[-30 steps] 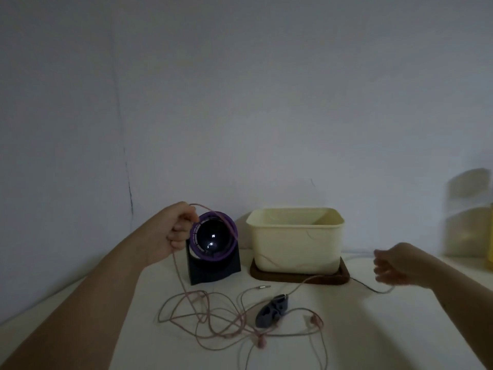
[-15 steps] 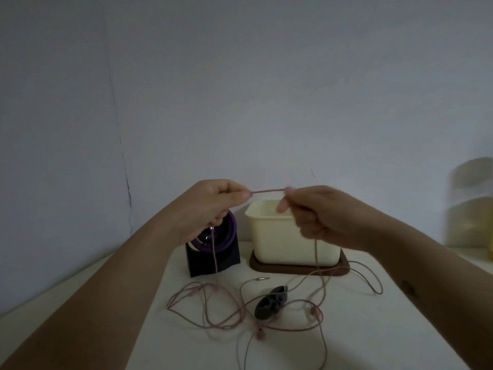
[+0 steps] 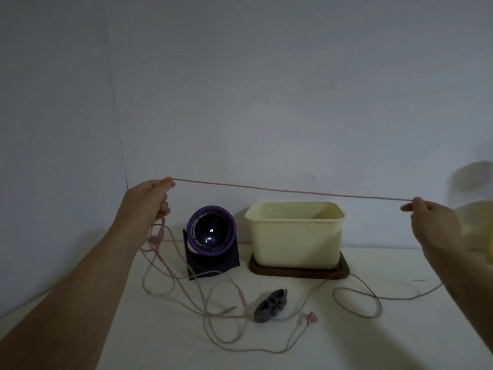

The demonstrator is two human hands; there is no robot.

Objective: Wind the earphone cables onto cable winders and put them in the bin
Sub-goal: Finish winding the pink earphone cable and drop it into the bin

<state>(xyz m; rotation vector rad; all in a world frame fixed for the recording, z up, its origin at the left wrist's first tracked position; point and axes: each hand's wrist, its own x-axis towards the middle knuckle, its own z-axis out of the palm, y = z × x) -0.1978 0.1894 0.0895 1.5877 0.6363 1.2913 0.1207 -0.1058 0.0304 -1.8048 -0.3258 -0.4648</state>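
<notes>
Nearest me, the grey cable winder [image 3: 270, 305] is sitting untouched on the table [image 3: 400, 337], with loose loops of the pink earphone cable [image 3: 293, 191] lying tangled around it. Above that, I am pinching the cable in my left hand [image 3: 149, 201] and right hand [image 3: 432, 220], well apart, pulling one span taut. Behind it, the cream bin [image 3: 294, 236] is standing on a wooden tray [image 3: 298, 272]. I judge I am straightening it; next I should be bringing one end to the winder.

winder [image 3: 270, 305] before bin [image 3: 294, 236], fan [image 3: 210, 236] left
</notes>
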